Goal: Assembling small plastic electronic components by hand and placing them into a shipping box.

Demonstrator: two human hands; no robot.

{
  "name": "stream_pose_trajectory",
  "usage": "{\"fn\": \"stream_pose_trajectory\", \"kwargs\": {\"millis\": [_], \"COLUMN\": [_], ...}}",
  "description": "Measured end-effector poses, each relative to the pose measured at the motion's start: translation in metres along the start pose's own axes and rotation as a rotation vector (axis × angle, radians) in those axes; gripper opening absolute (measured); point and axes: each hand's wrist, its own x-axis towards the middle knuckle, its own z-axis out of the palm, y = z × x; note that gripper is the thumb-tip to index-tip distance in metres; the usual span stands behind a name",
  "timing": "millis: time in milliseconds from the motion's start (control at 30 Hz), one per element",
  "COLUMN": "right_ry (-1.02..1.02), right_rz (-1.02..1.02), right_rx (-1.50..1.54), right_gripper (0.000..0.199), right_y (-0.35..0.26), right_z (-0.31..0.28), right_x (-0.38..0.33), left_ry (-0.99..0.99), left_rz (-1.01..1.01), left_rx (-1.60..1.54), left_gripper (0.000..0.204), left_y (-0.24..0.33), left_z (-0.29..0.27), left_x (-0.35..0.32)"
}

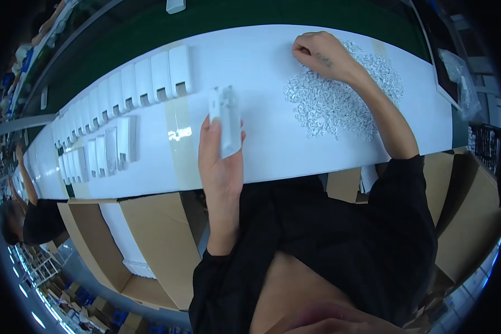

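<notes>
In my left hand [220,172] is a long white plastic housing [229,125], held upright above the table with the thumb on one side and fingertips on the other. Its hollow side with small inner details faces up, slightly blurred. My right hand [323,55] is closed, fingers curled inward, at the far edge of a spread pile of small white plastic pieces [339,106]. Whatever the right fingers pinch, if anything, is hidden. Both hands are over a white tabletop [267,145].
A long row of white housings [129,86] lines the far left, with a shorter row [97,156] nearer. Open cardboard boxes [156,239] stand below the near edge. A dark green surface [250,14] runs behind. Another person [36,220] works at far left. A clear plastic bag [459,78] hangs right.
</notes>
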Motion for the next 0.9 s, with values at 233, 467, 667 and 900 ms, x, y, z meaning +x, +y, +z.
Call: {"fn": "stream_pose_trajectory", "kwargs": {"millis": [233, 467, 667, 900], "right_ry": [0.010, 0.108, -0.020, 0.203], "right_rz": [0.433, 0.229, 0.301, 0.402], "right_rx": [1.157, 1.328, 1.445, 1.019], "right_gripper": [0.012, 0.013, 0.010, 0.008], "right_y": [-0.132, -0.129, -0.123, -0.066], "right_z": [0.003, 0.014, 0.012, -0.050], "right_x": [-0.034, -0.042, -0.048, -0.043], "left_ry": [-0.063, -0.175, -0.109, -0.193], "left_rz": [0.090, 0.042, 0.056, 0.218], "left_rx": [0.145, 0.133, 0.243, 0.697], "left_gripper": [0.039, 0.040, 0.035, 0.042], "left_y": [-0.023, -0.021, -0.027, -0.020], "left_z": [0.017, 0.021, 0.016, 0.044], "left_x": [0.002, 0.001, 0.001, 0.017]}}
